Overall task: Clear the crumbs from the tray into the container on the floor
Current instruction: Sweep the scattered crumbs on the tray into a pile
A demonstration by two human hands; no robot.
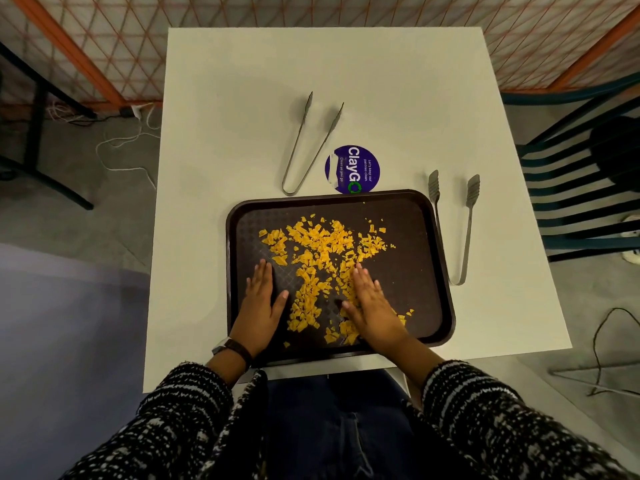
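A dark brown tray (420, 237) lies on the white table (221, 133) near its front edge. Orange-yellow crumbs (322, 247) are scattered over the tray's middle and near part. My left hand (261, 297) lies flat, palm down, on the tray's left side, just left of the crumbs. My right hand (370, 301) lies flat on the tray too, fingers together, resting on the crumbs at the right of the pile. Neither hand holds anything. No container on the floor is in view.
Thin metal tongs (304, 150) lie beyond the tray's far left corner. Broader tongs (462, 230) lie along the tray's right side. A round purple sticker (353, 169) sits behind the tray. A dark green chair (581, 188) stands to the right, cables on the floor.
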